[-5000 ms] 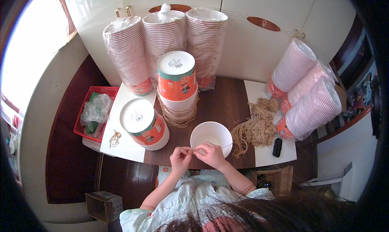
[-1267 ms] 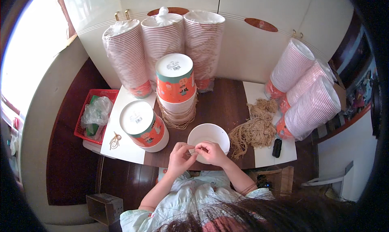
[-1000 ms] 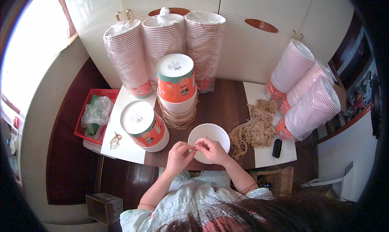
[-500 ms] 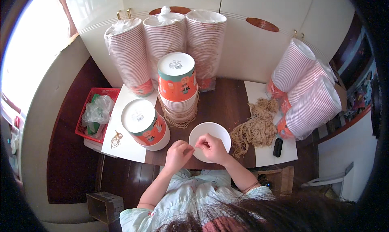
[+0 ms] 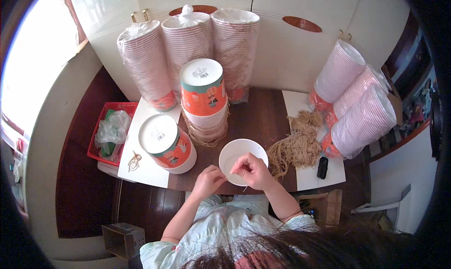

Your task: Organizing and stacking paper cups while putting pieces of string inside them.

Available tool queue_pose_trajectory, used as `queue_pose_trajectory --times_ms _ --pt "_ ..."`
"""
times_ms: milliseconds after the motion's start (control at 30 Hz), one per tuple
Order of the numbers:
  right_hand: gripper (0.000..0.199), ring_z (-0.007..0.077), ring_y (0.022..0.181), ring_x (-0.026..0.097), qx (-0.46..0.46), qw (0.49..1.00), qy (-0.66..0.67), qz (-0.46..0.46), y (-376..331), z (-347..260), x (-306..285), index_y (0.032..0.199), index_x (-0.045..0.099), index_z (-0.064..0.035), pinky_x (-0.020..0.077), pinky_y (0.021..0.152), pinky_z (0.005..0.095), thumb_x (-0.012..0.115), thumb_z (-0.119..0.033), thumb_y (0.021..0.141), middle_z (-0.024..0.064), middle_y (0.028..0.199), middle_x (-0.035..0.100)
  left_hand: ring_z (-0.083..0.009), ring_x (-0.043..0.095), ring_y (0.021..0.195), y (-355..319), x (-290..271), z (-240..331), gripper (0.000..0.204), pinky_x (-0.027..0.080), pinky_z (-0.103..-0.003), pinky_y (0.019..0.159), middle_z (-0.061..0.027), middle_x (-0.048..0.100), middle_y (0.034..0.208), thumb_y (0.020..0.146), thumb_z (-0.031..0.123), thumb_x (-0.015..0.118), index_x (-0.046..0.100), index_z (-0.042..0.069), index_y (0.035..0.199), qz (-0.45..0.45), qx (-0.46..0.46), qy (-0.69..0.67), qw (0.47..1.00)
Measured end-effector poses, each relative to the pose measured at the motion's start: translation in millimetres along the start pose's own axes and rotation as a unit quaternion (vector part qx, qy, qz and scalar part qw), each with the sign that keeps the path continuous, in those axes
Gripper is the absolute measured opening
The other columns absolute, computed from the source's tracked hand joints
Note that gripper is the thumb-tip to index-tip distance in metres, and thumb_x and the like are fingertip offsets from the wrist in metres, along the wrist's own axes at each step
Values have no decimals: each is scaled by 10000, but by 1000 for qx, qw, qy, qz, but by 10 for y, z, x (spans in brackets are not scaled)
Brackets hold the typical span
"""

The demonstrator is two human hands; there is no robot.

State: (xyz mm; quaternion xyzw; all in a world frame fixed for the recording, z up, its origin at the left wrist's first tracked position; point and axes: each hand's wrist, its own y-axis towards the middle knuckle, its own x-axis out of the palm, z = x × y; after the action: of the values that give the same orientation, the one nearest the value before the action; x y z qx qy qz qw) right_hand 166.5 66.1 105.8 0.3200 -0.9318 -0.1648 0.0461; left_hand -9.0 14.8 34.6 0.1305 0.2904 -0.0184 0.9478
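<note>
Both hands work over a white paper tub point(image 5: 233, 148), its mouth facing up at the table's front edge. My left hand point(image 5: 209, 181) is pinched at the tub's left rim. My right hand point(image 5: 255, 172) is pinched above the tub's right half. A thin pale string point(image 5: 245, 189) shows below the right hand; most of it is too fine to follow. To the left, an orange and green paper tub point(image 5: 176, 149) stands upside down over a white one. Right of my hands lies a tangled heap of beige string point(image 5: 297, 144).
Behind stands an upside-down tub stack point(image 5: 203, 93) with string draped round it. Tall wrapped tub stacks point(image 5: 188, 43) line the back, and more wrapped stacks point(image 5: 359, 123) lean at right. A black object point(image 5: 322, 168), a string loop point(image 5: 135, 161) and a red basket point(image 5: 101, 128) flank them.
My hands have drawn slightly apart, the right one shifting to the right. A pale string end now shows below the right hand. The whole view has shifted a little.
</note>
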Motion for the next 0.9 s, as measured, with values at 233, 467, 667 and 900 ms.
queue_pose_trajectory --times_ms 233,467,667,900 --pt "101 100 738 559 18 999 -20 20 34 -4 -118 838 450 -33 456 664 228 550 -26 821 63 786 572 -242 577 729 41 -100 118 221 475 -322 623 -81 557 835 659 163 690 602 74 841 -21 5 19 1000" --pt "96 93 742 559 16 1000 -13 19 27 -42 -113 850 466 -28 457 667 224 556 -26 817 62 796 581 -245 589 670 -41 31 74 108 480 -333 577 -65 593 743 695 131 640 607 69 776 19 14 76 997" --pt "102 92 734 558 10 997 -25 70 20 53 -178 846 463 -29 454 669 220 560 -24 813 61 793 579 -244 584 663 -149 111 40 53 476 -331 567 -66 590 730 691 87 618 590 56 723 56 30 99 993" --pt "108 84 713 554 -28 985 -31 170 46 139 -228 838 470 -26 451 654 210 570 -12 800 44 762 573 -245 584 643 -221 251 -38 57 475 -330 563 -79 592 710 675 56 621 587 41 718 94 32 102 990"
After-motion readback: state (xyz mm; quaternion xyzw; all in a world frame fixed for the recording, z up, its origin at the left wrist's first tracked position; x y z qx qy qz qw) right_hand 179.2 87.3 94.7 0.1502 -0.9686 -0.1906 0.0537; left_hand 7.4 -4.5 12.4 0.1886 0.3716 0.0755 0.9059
